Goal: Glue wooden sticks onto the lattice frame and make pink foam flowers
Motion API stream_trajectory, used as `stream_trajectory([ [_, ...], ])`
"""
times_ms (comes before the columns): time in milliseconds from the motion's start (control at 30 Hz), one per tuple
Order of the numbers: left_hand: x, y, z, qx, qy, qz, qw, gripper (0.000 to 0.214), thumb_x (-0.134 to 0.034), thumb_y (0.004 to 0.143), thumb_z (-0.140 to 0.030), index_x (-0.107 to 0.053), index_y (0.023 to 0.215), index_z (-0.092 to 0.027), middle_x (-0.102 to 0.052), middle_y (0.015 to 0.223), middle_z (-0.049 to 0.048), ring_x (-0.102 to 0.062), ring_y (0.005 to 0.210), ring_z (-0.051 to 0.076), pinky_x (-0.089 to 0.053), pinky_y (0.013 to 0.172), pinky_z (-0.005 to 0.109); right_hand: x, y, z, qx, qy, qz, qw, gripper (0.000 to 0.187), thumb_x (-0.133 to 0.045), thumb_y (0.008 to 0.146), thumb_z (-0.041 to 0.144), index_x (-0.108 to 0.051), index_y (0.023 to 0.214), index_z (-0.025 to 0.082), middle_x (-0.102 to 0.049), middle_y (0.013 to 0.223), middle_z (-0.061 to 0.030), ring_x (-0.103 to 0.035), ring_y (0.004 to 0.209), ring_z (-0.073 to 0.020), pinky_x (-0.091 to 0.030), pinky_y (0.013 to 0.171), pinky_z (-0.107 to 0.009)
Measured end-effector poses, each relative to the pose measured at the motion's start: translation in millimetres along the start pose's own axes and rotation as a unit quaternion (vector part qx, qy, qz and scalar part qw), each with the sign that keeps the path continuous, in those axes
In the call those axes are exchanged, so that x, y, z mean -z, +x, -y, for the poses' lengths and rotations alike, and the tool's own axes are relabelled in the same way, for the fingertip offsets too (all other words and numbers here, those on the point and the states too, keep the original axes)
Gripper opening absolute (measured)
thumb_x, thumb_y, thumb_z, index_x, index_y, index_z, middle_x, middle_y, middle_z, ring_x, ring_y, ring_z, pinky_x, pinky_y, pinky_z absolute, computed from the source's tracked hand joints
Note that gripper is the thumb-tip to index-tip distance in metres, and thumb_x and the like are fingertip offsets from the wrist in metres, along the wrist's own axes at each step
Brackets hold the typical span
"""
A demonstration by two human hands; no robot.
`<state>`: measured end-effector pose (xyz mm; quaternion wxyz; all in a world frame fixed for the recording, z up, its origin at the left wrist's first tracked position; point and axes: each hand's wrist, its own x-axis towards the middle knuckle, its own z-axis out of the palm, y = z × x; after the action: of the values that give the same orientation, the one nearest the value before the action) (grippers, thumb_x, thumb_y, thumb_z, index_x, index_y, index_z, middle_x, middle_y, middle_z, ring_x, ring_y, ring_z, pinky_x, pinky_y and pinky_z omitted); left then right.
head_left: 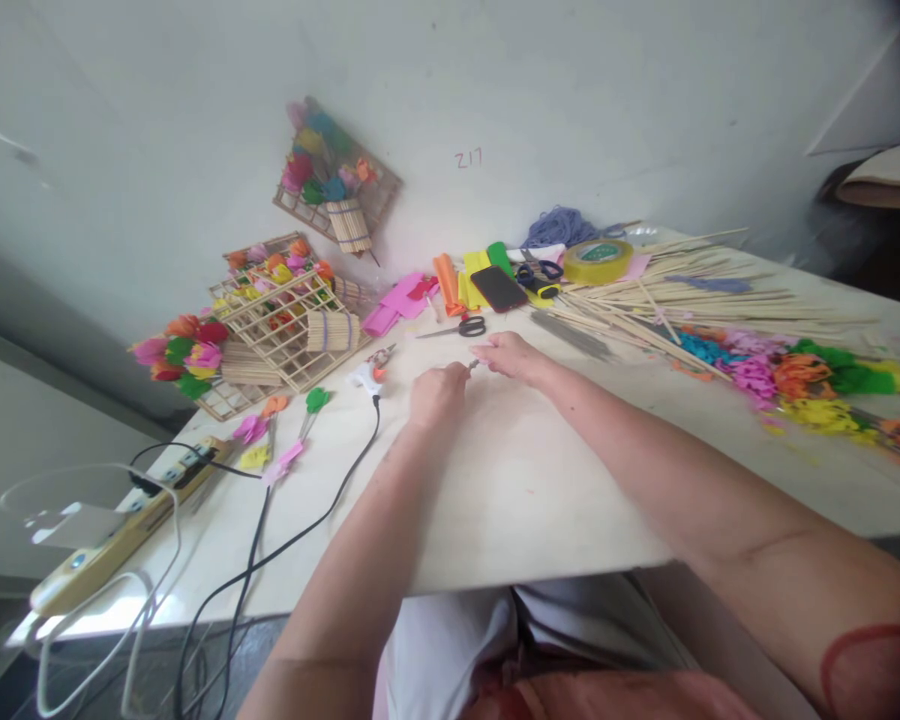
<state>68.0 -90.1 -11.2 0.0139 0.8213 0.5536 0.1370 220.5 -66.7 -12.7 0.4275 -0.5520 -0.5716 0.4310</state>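
Over the middle of the table (pixel 525 480), my left hand (pixel 439 392) and my right hand (pixel 513 357) are close together, fingertips nearly meeting. Both are closed in a pinch. A small thin greyish piece with a hint of pink shows between them, too small to name. Just beyond the hands lies a pair of dark-handled scissors (pixel 471 327). To the left of my left hand rests a white glue gun (pixel 366 379) with a black cord. Several thin grey wires (pixel 570 334) lie beyond my right hand.
Paper flowers on bamboo lattices (pixel 285 325) stand at the left; another hangs on the wall. A power strip (pixel 131 530) with cables lies front left. At the back are a phone (pixel 498 288), tape (pixel 598 262) and bamboo sticks (pixel 690 295); coloured paper pieces (pixel 802 375) lie right.
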Motion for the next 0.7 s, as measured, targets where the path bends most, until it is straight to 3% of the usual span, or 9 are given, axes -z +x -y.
stream_trajectory([
  [200,-1.2,-0.7,1.0,-0.008,0.053,0.006,0.999,0.031,-0.036,0.087,-0.031,-0.062,0.101,-0.022,-0.065,0.085,0.0111,-0.060,0.080,0.022,-0.037,0.071,0.029,-1.5,-2.7,-2.1,-0.037,0.061,0.017,0.997,0.026,-0.063,0.071,0.033,-0.045,0.062,0.017,-0.038,0.039,0.0069,-0.027,0.033,-0.0032,-0.013,0.034,-0.019],
  [333,-2.5,-0.5,1.3,0.000,0.044,0.009,0.999,0.031,-0.036,0.086,-0.028,-0.062,0.101,-0.023,-0.066,0.085,0.0112,-0.060,0.080,0.023,-0.037,0.071,0.030,-3.2,-6.5,-0.5,-0.051,0.065,0.011,0.996,0.027,-0.062,0.072,0.033,-0.043,0.060,0.018,-0.035,0.036,0.0078,-0.024,0.031,-0.0029,-0.012,0.033,-0.019],
  [567,1.6,0.8,1.0,0.033,-0.064,0.008,0.997,0.030,-0.039,0.084,-0.026,-0.067,0.091,-0.022,-0.066,0.085,0.0077,-0.058,0.079,0.019,-0.037,0.069,0.026,-6.9,-4.5,-3.9,-0.023,0.083,-0.004,0.996,0.027,-0.062,0.073,0.032,-0.042,0.060,0.018,-0.042,0.041,0.0059,-0.032,0.033,-0.0035,-0.018,0.032,-0.018],
  [700,3.8,4.4,3.7,0.045,-0.155,0.008,0.987,0.028,-0.041,0.081,-0.026,-0.069,0.082,-0.019,-0.061,0.068,0.0051,-0.052,0.065,0.015,-0.035,0.061,0.024,-4.8,-0.3,-10.5,0.024,0.046,0.009,0.999,0.027,-0.059,0.075,0.041,-0.049,0.067,0.017,-0.049,0.045,0.0035,-0.035,0.034,-0.0044,-0.023,0.032,-0.017],
])
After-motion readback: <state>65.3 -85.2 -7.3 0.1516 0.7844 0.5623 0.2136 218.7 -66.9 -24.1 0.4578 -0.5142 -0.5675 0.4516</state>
